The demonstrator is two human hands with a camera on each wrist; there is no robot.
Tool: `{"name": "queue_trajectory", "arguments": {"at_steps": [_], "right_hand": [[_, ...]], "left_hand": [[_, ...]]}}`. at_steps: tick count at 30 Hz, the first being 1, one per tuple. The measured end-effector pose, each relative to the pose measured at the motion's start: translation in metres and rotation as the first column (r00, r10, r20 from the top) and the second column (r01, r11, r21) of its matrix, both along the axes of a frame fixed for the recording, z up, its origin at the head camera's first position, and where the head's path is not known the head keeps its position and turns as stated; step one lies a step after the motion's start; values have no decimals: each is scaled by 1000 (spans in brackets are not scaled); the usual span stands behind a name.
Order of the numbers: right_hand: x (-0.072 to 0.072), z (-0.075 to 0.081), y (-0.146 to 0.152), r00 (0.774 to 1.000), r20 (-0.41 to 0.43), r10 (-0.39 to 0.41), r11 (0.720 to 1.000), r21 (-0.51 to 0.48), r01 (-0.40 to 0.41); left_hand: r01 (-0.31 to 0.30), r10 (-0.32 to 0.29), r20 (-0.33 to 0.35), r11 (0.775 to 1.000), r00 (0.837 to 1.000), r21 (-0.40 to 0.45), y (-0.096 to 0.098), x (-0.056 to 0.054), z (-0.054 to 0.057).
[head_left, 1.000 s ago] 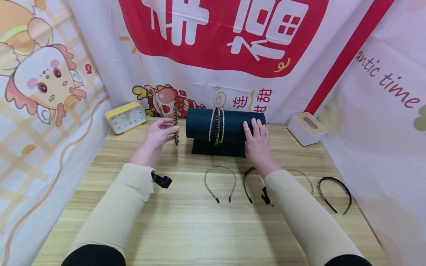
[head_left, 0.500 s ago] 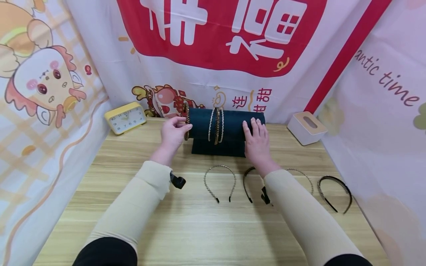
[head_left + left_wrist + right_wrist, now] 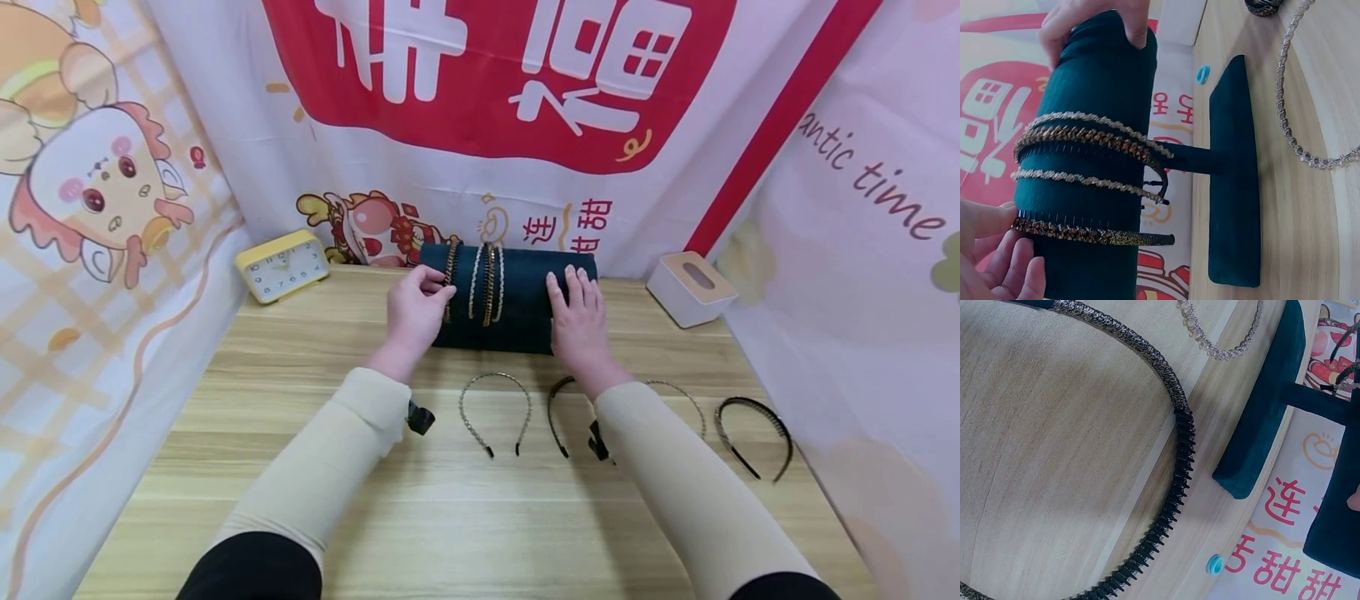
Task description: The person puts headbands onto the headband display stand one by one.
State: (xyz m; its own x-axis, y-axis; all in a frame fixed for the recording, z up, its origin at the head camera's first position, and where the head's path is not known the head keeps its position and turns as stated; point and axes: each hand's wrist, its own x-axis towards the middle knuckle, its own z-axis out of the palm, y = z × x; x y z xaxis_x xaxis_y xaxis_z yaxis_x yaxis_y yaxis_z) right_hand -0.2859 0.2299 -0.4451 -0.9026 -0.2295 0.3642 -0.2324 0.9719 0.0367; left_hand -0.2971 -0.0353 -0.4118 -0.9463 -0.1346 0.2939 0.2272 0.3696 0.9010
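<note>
My left hand pinches a headband with bronze beads and small comb teeth, between thumb and fingers. This headband curves over the left part of a dark green velvet roll on a display stand. Beside it the roll carries two pale beaded headbands and another bronze-beaded headband between them. On the roll's right end lies my right hand, its fingers over the top and thumb on the near side, gripping it. The stand's flat base rests on the table.
In front of the stand several headbands lie in a row, among them a silvery headband and a black headband at far right. A yellow clock stands back left, a tissue box back right. Printed cloths surround the wooden table.
My left hand has moved right, bringing the bronze headband from beside the roll's left end onto the roll, near the other headbands. My right hand has stayed in place.
</note>
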Motion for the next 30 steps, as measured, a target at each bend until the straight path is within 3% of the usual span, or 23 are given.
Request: {"name": "queue_trajectory", "arguments": {"at_steps": [6,18,26,30], "right_hand": [[-1,0,1,1000,-20,7,1000,-8,-8],[0,2,1,1000,-12,8,1000,-18,-9],[0,-1,1,1000,-1,2,1000,-13,-2],[0,-1,1,1000,6,5,1000,-4,-5]], "left_hand": [[11,-12,-11,999,1000,-51,7,-1,1],[35,-35,-8,998,999,-56,16,-2,2],[57,-58,-10,996,998,-64,13,-3,1],[25,-27,-29,998,999,-60,4,5,1]]}}
